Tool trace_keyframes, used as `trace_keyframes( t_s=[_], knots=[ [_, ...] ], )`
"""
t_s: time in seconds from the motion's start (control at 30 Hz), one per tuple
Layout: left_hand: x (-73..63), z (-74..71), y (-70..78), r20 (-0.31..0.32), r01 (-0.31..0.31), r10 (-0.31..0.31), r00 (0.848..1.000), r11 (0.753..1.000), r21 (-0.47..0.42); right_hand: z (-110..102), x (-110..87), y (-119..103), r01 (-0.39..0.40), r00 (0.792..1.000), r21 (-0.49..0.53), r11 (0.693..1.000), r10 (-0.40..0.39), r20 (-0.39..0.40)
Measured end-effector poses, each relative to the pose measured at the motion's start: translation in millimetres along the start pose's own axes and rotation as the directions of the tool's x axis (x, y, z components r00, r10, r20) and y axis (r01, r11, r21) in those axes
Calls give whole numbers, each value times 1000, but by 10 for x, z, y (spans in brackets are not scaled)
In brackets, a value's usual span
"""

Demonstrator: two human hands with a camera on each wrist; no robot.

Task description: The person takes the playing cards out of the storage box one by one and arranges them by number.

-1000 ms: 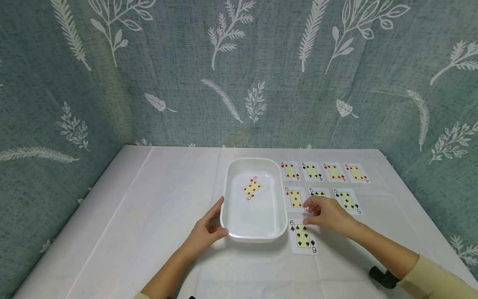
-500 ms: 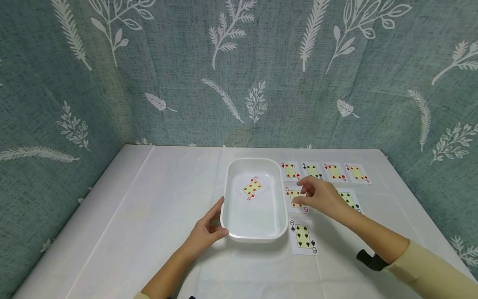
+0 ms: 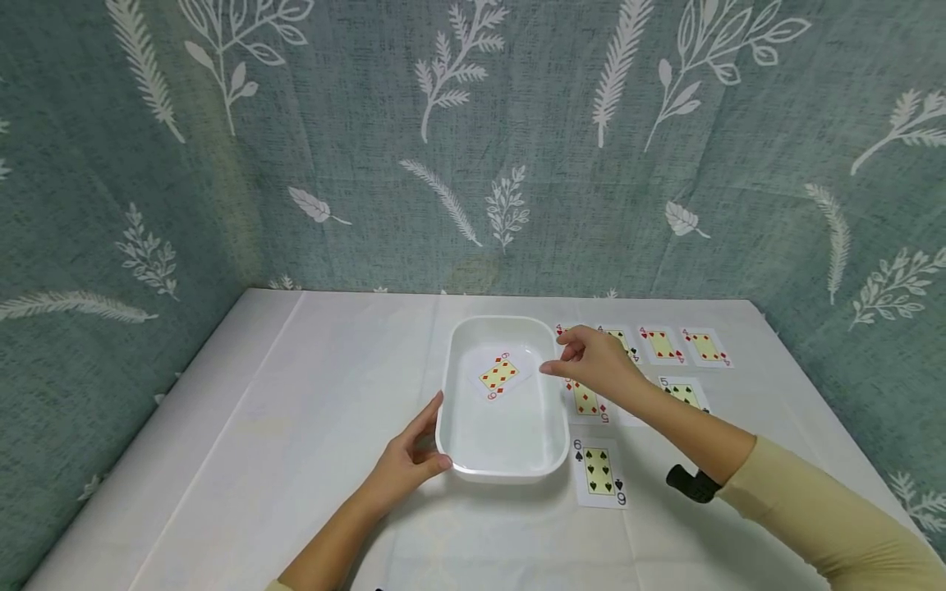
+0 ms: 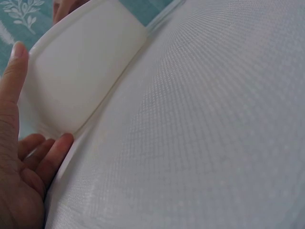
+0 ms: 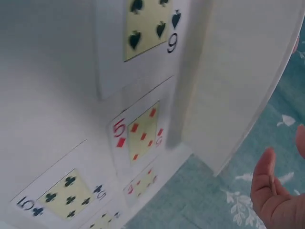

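Note:
My left hand (image 3: 408,460) holds the near-left corner of a white plastic tub (image 3: 502,472). In the left wrist view its thumb (image 4: 18,59) lies along the tub's rim and its fingers reach the lower wall. A six of diamonds (image 3: 499,373) lies face up inside the tub. Over the tub's right rim hovers my right hand (image 3: 594,361), thumb and forefinger apart with nothing between them. Below it lie a five of diamonds (image 3: 585,402) and a six of spades (image 3: 599,474). The middle card of the fives row is mostly hidden under the right forearm.
Behind the right hand, a row of fours includes a four of hearts (image 3: 662,345) and a four of diamonds (image 3: 705,346). A five of clubs (image 5: 64,195) lies beyond the right forearm. Leaf-patterned green cloth (image 3: 473,205) walls the white table's (image 3: 296,410) back and sides.
The right hand has moved left and slightly back, from over the fives row to the tub's right rim. The left hand and tub have stayed in place.

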State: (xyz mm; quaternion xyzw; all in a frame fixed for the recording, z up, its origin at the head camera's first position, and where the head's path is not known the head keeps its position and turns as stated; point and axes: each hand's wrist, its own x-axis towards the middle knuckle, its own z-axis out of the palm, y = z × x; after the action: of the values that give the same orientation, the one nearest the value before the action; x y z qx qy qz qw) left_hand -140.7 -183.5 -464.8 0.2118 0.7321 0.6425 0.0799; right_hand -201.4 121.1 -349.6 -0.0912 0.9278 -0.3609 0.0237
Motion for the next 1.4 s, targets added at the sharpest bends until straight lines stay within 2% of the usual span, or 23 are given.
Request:
trace_keyframes(
  t_s=[0.2, 0.47, 0.63, 0.77, 0.9, 1.0, 1.23, 1.4],
  knots=[
    [14, 16, -9, -7, -2, 2, 1000, 1000, -1, 109, 135, -111, -56, 997, -8, 998, 56, 61],
    [2, 10, -12, -5, -12, 12, 1000, 1000, -9, 415, 259, -278, -63, 995, 34, 997, 60, 85],
    [5, 0, -14, 4, -17, 17, 1000, 1000, 1, 560, 395, -295, -117, 989, -50, 992, 121, 89],
    [12, 2, -14, 9, -6, 6, 1000, 1000, 1, 644, 514, -266, -138, 982, -159, 978, 156, 109],
    [16, 5, -13, -7, 6, -6, 1000, 1000, 9, 757, 615, -236, -130, 977, -316, 940, 176, 119],
    [14, 6, -15, -18, 8, -7, 1000, 1000, 15, 847, 661, -216, -129, 972, -396, 909, 195, 131],
    [17, 13, -16, -13, 1, -1, 1000, 1000, 21, 917, 721, -195, -124, 958, -471, 873, 230, 173],
    [10, 11, 0, -26, 18, -17, 1000, 999, 30, 912, 753, -186, -119, 957, -483, 867, 230, 178]
  ],
)
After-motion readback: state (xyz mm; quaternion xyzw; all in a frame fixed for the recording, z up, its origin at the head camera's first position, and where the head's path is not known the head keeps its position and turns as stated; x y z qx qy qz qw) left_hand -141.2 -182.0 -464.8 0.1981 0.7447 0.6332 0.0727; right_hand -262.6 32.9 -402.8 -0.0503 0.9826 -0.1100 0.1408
